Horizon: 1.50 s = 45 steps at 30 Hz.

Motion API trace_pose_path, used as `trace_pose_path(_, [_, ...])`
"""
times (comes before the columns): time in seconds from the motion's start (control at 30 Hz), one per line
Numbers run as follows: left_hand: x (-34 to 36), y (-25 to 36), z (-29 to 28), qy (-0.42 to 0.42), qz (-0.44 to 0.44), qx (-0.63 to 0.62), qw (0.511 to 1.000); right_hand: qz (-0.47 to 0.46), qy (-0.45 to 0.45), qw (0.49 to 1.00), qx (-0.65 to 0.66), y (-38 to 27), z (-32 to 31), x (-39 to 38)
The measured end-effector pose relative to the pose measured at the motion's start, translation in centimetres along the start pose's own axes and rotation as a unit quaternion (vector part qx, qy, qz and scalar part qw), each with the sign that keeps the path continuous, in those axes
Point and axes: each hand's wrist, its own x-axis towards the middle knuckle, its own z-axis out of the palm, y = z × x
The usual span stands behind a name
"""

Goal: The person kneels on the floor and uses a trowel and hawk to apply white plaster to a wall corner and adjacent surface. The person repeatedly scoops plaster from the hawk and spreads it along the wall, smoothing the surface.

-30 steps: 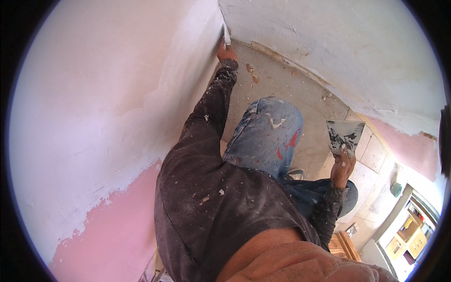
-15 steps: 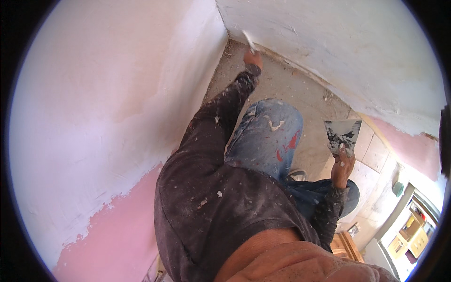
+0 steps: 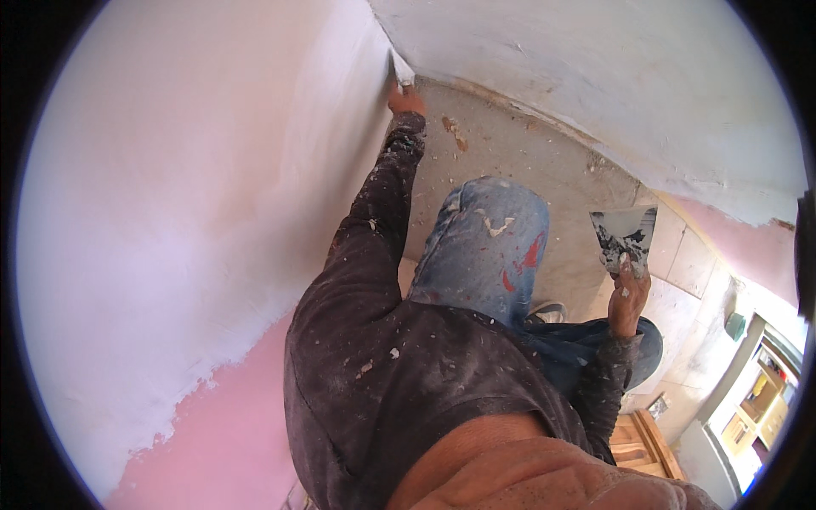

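At the far end of my outstretched left arm, my left hand (image 3: 406, 102) is closed round a putty knife (image 3: 403, 71). Its pale blade sits low in the corner where the white left wall (image 3: 204, 187) meets the white right wall (image 3: 595, 85); I cannot tell whether the blade touches the surface. My right hand (image 3: 629, 297) grips a broad putty knife (image 3: 627, 228) with the blade turned upward. Grey-white filler and dark smears cover that blade. It stands out over the floor, to the right of my knee, apart from the right wall.
My bent knee (image 3: 489, 238) in paint-stained jeans fills the middle. Debris lies on the dusty floor (image 3: 510, 157). Bare pink paint (image 3: 221, 425) shows low on the left wall. A wooden panelled piece (image 3: 642, 446) and a lit opening with shelves (image 3: 765, 399) are at lower right.
My left hand has moved left with its putty knife, from the foot of the right wall into the corner. The right hand and its knife have shifted slightly right.
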Motion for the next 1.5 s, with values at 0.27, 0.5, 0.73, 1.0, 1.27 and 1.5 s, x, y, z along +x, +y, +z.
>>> trace_pose_path(0.27, [1.8,-0.3,0.2,-0.002,0.050,-0.017,0.999,0.128,0.031,0.981,0.145,-1.4,0.2,0.5])
trace_pose_path(0.5, [1.9,-0.9,0.7,0.037,0.109,0.006,0.993,0.091,0.006,0.987,0.130,-1.3,0.1,0.4])
trace_pose_path(0.73, [0.3,1.7,0.8,0.000,0.020,-0.024,1.000,0.013,-0.004,1.000,0.028,-1.8,-0.5,0.6])
trace_pose_path(1.0, [2.1,-0.5,0.9,0.030,0.054,-0.037,0.997,0.055,0.002,0.996,0.074,-2.3,-0.3,0.6])
trace_pose_path(1.27, [1.3,1.9,5.4,-0.038,-0.114,-0.249,0.961,0.127,-0.020,0.967,0.222,-3.4,-0.1,1.2])
trace_pose_path(1.5, [-14.8,7.0,5.3,-0.194,0.078,-0.126,0.970,0.070,0.002,0.992,0.104,-3.5,-0.7,1.4])
